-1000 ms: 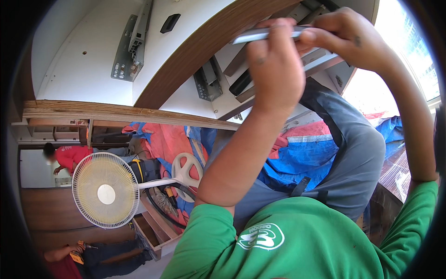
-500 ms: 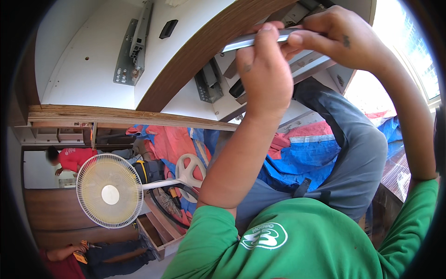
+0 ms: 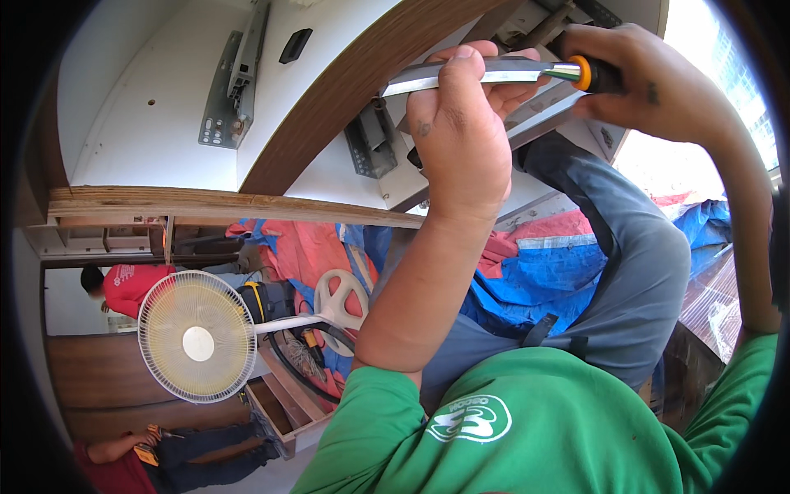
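Note:
I hold a chisel (image 3: 485,74) in both hands, up against a white cabinet panel with a curved brown edge band (image 3: 329,107). My left hand (image 3: 457,140) pinches the flat steel blade near its tip. My right hand (image 3: 650,78) grips the black handle just behind the orange collar (image 3: 583,72). The blade tip lies by the brown edge, next to a grey metal bracket (image 3: 370,140). My green shirt (image 3: 535,428) fills the lower part of the view.
A metal drawer slide (image 3: 239,74) is fixed to the white panel. A wooden board (image 3: 206,202) runs across below it. Further down are a white pedestal fan (image 3: 197,337), blue and red tarpaulin (image 3: 535,272), a wooden crate (image 3: 284,412), and a person in red (image 3: 123,284).
My left hand has slid left and slightly down along the blade. The chisel's orange collar and black handle now show in my right hand.

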`<state>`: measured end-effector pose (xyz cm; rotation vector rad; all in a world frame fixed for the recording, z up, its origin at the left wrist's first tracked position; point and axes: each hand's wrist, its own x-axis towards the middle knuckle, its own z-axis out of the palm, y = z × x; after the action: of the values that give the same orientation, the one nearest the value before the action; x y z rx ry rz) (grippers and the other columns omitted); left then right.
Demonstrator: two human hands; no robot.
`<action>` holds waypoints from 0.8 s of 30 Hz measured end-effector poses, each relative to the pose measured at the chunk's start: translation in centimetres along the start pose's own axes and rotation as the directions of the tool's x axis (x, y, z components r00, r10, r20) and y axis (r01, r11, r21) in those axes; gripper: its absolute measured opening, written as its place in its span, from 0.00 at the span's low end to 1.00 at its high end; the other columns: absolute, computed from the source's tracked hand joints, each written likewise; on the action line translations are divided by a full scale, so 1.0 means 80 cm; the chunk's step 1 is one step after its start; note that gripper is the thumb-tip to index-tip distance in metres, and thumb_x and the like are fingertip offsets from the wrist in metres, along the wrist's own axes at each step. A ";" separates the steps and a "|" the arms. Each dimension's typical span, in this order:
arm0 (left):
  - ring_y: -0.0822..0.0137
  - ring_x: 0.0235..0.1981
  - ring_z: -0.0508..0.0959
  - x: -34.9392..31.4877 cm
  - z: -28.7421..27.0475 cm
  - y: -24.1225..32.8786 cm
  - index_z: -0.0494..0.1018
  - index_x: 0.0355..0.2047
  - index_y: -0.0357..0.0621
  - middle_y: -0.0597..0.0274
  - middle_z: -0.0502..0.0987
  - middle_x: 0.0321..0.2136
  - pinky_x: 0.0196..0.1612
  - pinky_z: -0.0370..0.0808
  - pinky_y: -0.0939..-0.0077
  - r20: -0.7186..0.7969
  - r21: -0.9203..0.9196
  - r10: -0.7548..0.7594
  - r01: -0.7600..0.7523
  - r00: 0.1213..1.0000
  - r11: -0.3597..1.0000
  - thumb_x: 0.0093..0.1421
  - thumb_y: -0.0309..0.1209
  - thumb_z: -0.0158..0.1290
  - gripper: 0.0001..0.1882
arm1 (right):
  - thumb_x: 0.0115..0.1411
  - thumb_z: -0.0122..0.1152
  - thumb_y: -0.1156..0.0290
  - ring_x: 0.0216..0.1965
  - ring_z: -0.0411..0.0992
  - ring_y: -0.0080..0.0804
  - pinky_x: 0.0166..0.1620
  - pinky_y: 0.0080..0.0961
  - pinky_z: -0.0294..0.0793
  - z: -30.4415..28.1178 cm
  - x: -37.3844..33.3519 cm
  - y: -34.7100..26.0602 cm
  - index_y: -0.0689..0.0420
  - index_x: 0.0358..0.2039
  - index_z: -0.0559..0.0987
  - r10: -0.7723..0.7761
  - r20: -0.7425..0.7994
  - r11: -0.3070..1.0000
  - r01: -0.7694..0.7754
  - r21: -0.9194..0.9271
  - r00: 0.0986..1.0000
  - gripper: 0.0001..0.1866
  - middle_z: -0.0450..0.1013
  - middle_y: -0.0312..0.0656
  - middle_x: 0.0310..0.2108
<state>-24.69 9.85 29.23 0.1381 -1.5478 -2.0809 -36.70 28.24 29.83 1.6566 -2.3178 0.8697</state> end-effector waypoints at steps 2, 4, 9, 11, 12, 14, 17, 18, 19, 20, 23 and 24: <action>0.43 0.39 0.86 0.001 0.003 0.000 0.69 0.45 0.28 0.29 0.81 0.39 0.50 0.83 0.54 -0.002 -0.011 0.006 -0.006 1.000 1.000 0.67 0.35 0.46 0.17 | 0.57 0.74 0.49 0.30 0.74 0.36 0.35 0.32 0.72 -0.008 -0.020 0.014 0.62 0.53 0.78 0.303 0.147 0.950 -0.311 0.032 0.941 0.33 0.74 0.47 0.33; 0.44 0.39 0.85 0.004 0.004 0.001 0.69 0.45 0.28 0.29 0.81 0.38 0.50 0.84 0.54 0.007 -0.008 0.028 -0.028 1.000 1.000 0.67 0.34 0.46 0.17 | 0.57 0.71 0.45 0.30 0.73 0.37 0.36 0.30 0.72 -0.002 -0.029 0.023 0.64 0.53 0.78 0.350 0.091 0.936 -0.352 0.004 0.932 0.37 0.72 0.46 0.31; 0.47 0.39 0.86 0.006 0.003 0.001 0.69 0.46 0.29 0.30 0.82 0.39 0.48 0.84 0.57 -0.040 0.038 0.039 -0.037 0.998 0.999 0.69 0.37 0.47 0.19 | 0.57 0.68 0.39 0.25 0.71 0.36 0.31 0.30 0.70 0.009 -0.026 0.026 0.64 0.48 0.80 0.206 -0.067 0.978 -0.208 -0.021 0.976 0.38 0.69 0.44 0.25; 0.48 0.39 0.86 0.005 0.005 -0.002 0.69 0.47 0.30 0.31 0.82 0.40 0.48 0.84 0.58 -0.031 0.050 0.037 -0.035 0.999 0.998 0.69 0.39 0.47 0.20 | 0.57 0.66 0.35 0.24 0.70 0.34 0.29 0.29 0.69 0.003 -0.019 0.029 0.65 0.44 0.80 0.260 0.132 0.965 -0.262 -0.004 0.957 0.38 0.67 0.42 0.22; 0.48 0.39 0.86 0.004 0.006 -0.004 0.69 0.47 0.31 0.31 0.82 0.40 0.47 0.84 0.58 -0.014 0.043 0.024 -0.023 1.000 0.999 0.69 0.40 0.48 0.20 | 0.57 0.65 0.34 0.23 0.70 0.34 0.28 0.29 0.68 0.001 -0.017 0.031 0.65 0.41 0.80 0.281 0.231 0.957 -0.288 0.000 0.932 0.39 0.66 0.42 0.21; 0.48 0.39 0.86 0.003 0.008 -0.005 0.69 0.48 0.31 0.32 0.82 0.40 0.47 0.84 0.59 0.024 0.051 -0.016 0.014 1.000 0.999 0.70 0.42 0.48 0.21 | 0.58 0.63 0.31 0.21 0.69 0.33 0.27 0.28 0.67 0.002 -0.017 0.033 0.65 0.37 0.80 0.237 0.139 0.969 -0.244 0.035 0.962 0.40 0.64 0.40 0.19; 0.45 0.39 0.86 0.005 0.008 -0.005 0.70 0.48 0.31 0.34 0.82 0.39 0.47 0.84 0.58 0.126 0.030 -0.070 0.067 0.990 0.997 0.70 0.42 0.46 0.22 | 0.58 0.60 0.29 0.20 0.68 0.33 0.26 0.29 0.65 0.012 -0.020 0.035 0.65 0.35 0.80 0.230 0.050 0.969 -0.234 0.080 0.972 0.41 0.64 0.40 0.18; 0.45 0.39 0.86 0.006 0.007 -0.004 0.70 0.48 0.30 0.34 0.82 0.39 0.47 0.84 0.58 0.106 0.036 -0.086 0.083 0.991 0.996 0.70 0.41 0.45 0.22 | 0.59 0.60 0.29 0.20 0.68 0.33 0.26 0.29 0.64 0.017 -0.020 0.034 0.65 0.35 0.79 0.238 0.029 0.966 -0.240 0.094 0.971 0.41 0.64 0.40 0.18; 0.44 0.39 0.86 0.007 0.006 -0.003 0.70 0.47 0.30 0.34 0.82 0.38 0.47 0.84 0.58 0.099 0.029 -0.090 0.087 0.991 0.996 0.70 0.40 0.45 0.21 | 0.59 0.59 0.29 0.20 0.68 0.32 0.25 0.29 0.64 0.021 -0.020 0.034 0.65 0.35 0.80 0.228 -0.067 0.972 -0.224 0.071 0.971 0.41 0.64 0.40 0.18; 0.44 0.39 0.86 0.007 0.005 -0.001 0.70 0.47 0.30 0.34 0.82 0.38 0.47 0.84 0.58 0.144 0.008 -0.081 0.081 0.986 0.997 0.69 0.40 0.45 0.21 | 0.59 0.59 0.28 0.20 0.68 0.32 0.25 0.28 0.63 0.023 -0.021 0.033 0.65 0.34 0.80 0.215 -0.163 0.977 -0.209 0.049 0.963 0.42 0.64 0.40 0.18; 0.43 0.38 0.86 0.006 0.005 0.001 0.71 0.45 0.30 0.34 0.82 0.37 0.46 0.84 0.56 -0.010 0.013 -0.124 0.124 0.992 0.992 0.68 0.38 0.44 0.20 | 0.60 0.58 0.29 0.20 0.68 0.31 0.25 0.28 0.64 0.019 -0.018 0.033 0.65 0.35 0.81 0.246 -0.005 0.968 -0.245 0.063 0.969 0.41 0.65 0.40 0.19; 0.43 0.38 0.86 0.006 0.006 0.001 0.71 0.45 0.29 0.34 0.82 0.37 0.46 0.84 0.56 0.031 0.033 -0.109 0.108 0.994 0.994 0.68 0.38 0.44 0.20 | 0.61 0.58 0.30 0.21 0.68 0.31 0.25 0.28 0.64 0.015 -0.017 0.035 0.65 0.36 0.81 0.261 0.123 0.959 -0.272 0.076 0.957 0.40 0.65 0.40 0.19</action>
<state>-25.30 10.05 29.56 0.2047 -1.6255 -2.1525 -38.47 29.31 27.24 1.4814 -2.6621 0.9698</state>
